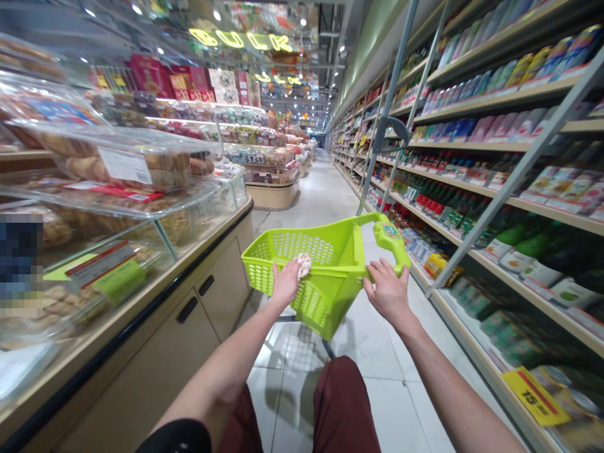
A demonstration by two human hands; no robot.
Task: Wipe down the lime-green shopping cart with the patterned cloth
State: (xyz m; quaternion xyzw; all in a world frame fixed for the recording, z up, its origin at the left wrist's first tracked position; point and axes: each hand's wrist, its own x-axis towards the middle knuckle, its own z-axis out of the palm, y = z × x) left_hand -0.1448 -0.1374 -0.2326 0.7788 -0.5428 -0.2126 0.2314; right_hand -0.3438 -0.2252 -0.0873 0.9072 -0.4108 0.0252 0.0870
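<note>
A bright green plastic shopping cart (271, 242) with a holed basket stands in front of me, turned at an angle. My left hand (286, 281) is at the basket's near rim, its fingers closed on a small round white item with reddish-brown markings (304, 265); its exact kind does not show. No other goods are visible inside the basket. My right hand (387, 286) rests with its fingers over the near end of the cart's green handle (394, 242). Part of the basket's inside is hidden behind its walls.
To the left runs a glass-edged display counter (205, 242) stacked with clear boxes of baked goods (127, 157). Tall shelves of cans and bottles (509, 170) line the right, with a slanted grey ladder (514, 170) against them. A tiled aisle (318, 182) stretches ahead past a bulk-goods stand (271, 195).
</note>
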